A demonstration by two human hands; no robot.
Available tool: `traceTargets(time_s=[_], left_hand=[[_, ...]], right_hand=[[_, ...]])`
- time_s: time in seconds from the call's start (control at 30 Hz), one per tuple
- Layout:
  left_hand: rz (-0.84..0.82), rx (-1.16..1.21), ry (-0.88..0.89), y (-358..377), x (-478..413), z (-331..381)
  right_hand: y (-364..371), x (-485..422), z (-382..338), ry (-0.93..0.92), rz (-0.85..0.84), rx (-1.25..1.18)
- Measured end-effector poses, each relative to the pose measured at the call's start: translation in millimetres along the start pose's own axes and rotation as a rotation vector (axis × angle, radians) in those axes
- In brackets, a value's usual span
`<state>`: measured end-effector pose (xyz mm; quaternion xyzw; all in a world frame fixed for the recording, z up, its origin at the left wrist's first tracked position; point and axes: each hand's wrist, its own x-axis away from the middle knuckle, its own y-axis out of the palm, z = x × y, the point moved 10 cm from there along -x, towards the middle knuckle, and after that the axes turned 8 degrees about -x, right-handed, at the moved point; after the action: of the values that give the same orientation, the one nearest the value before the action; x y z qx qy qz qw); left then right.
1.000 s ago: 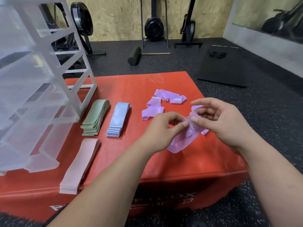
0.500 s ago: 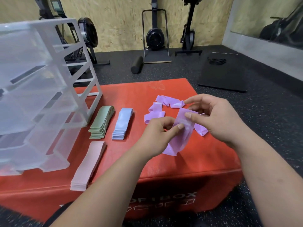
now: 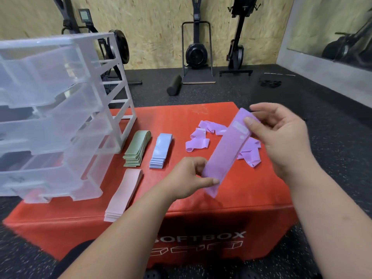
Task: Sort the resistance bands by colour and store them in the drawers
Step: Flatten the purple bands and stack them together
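Above the box [image 3: 251, 190], the left hand [image 3: 187, 178] is pinching the band [image 3: 225, 154] at its 7 o'clock end, the right hand [image 3: 281, 137] at 1 o'clock; pulling it flat is looking wise before stacking.

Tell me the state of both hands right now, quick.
Left hand: closed, pinching the lower end of the purple band.
Right hand: closed, pinching its upper end.
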<state>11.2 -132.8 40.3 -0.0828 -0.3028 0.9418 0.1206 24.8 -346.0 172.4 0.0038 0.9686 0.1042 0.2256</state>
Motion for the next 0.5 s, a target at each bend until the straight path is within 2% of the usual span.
traceTargets(time_s=[0.1, 0.17, 0.33, 0.5], left_hand=[[-0.045, 0.004, -0.068, -3, 8, -18], [-0.045, 0.005, -0.120, -10, 14, -32], [-0.037, 0.028, -0.257, -26, 29, -72], [0.038, 0.058, -0.368, -38, 35, -102]], right_hand=[[-38, -1, 22, 0.076, 0.142, 0.013], [-60, 2, 51, 0.188, 0.197, 0.052], [-91, 27, 128, 0.524, 0.222, 0.140], [-118, 50, 167, 0.647, 0.274, 0.259]])
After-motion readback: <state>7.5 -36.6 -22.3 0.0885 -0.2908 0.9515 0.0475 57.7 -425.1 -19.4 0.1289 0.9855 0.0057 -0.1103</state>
